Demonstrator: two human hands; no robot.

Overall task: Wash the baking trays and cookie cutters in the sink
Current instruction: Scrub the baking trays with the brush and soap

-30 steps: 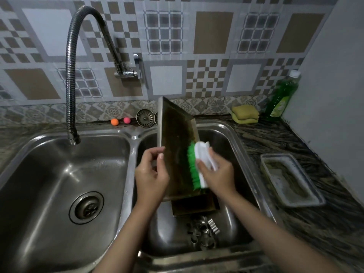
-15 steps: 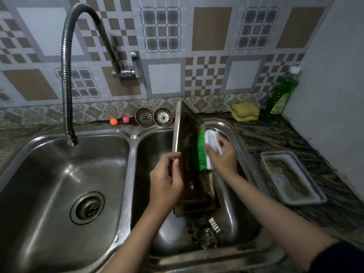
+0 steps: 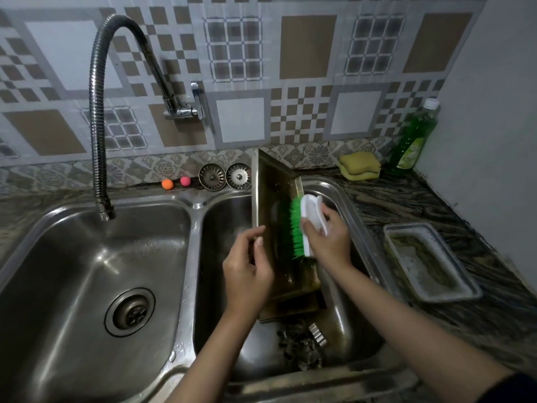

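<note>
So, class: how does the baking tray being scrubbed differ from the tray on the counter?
The scrubbed tray stands on edge in the right basin; the counter tray lies flat. The scrubbed tray looks dark brown; the counter tray is pale and streaked. The scrubbed tray is gripped and brushed; the counter tray is untouched. Both are rectangular.

Patterned brown-grey tiled wall (image 3: 308,48) behind. Plain grey wall (image 3: 494,97) at right, dark marbled counter (image 3: 406,199) below. Dim light.

the label on the green bottle (image 3: 414,138) is too blurred to read.
</note>
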